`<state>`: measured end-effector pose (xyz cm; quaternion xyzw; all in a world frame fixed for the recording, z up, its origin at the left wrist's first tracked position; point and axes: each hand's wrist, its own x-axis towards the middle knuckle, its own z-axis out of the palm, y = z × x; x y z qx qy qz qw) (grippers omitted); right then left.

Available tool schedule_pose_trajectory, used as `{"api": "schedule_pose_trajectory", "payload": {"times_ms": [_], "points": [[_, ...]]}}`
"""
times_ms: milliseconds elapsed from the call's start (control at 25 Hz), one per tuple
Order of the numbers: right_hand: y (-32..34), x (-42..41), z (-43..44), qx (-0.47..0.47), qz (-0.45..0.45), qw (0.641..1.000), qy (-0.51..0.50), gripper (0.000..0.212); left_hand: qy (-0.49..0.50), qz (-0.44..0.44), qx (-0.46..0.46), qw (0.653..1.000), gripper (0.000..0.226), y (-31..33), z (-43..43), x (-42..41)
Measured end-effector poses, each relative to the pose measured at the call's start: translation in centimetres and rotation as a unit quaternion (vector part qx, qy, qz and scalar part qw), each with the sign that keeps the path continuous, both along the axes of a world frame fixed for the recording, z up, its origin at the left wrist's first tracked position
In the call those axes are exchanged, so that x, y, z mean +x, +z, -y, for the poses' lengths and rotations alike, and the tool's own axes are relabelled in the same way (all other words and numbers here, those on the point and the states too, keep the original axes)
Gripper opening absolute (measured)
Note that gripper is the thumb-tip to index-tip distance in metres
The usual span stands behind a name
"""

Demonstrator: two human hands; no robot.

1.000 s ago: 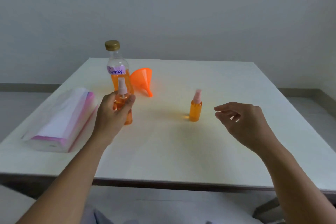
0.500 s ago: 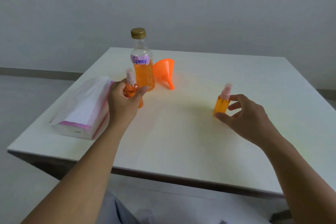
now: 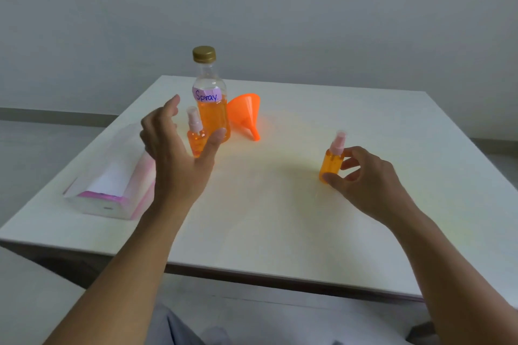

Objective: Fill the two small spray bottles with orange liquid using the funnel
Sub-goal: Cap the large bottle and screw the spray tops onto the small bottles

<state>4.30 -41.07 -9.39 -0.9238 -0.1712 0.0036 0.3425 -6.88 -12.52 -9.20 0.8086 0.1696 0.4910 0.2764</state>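
Two small spray bottles holding orange liquid stand on the white table [image 3: 280, 218]. The left spray bottle [image 3: 196, 138] stands just in front of the big bottle, between the spread thumb and fingers of my left hand [image 3: 176, 154], which is open and does not grip it. My right hand [image 3: 367, 179] pinches the right spray bottle [image 3: 332, 164] with thumb low at its front and index finger behind. The big capped bottle [image 3: 212, 112], labelled "Spray" and half full of orange liquid, stands upright. An orange funnel [image 3: 244, 113] lies on its side to its right.
A pink and white tissue pack [image 3: 112, 182] lies at the table's left edge, close to my left forearm. A grey wall stands behind the table. The floor shows to the left and right of the table.
My left hand has opened and let go of the left spray bottle, which now stands beside the big bottle. My right hand has closed thumb and finger on the right spray bottle.
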Motion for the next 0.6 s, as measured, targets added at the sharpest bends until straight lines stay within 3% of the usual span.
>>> {"api": "schedule_pose_trajectory", "payload": {"times_ms": [80, 200, 360, 600], "points": [[-0.3, -0.1, -0.5, 0.026, -0.003, 1.0, -0.006, 0.036, -0.016, 0.027, 0.051, 0.998, 0.052, 0.3, 1.5, -0.1], [-0.6, -0.1, -1.1, 0.051, 0.004, 0.999, -0.008, 0.024, -0.135, -0.011, 0.074, 0.988, 0.028, 0.0, 4.8, 0.3], [0.8, -1.4, -0.8, 0.077, 0.009, 0.997, -0.004, 0.029, -0.277, -0.144, -0.079, 0.947, 0.037, -0.4, 10.5, 1.5], [2.5, -3.4, 0.4, 0.102, 0.005, 0.994, 0.048, 0.014, -0.362, -0.192, -0.236, 0.881, 0.041, -0.1, 13.4, 4.6]]}}
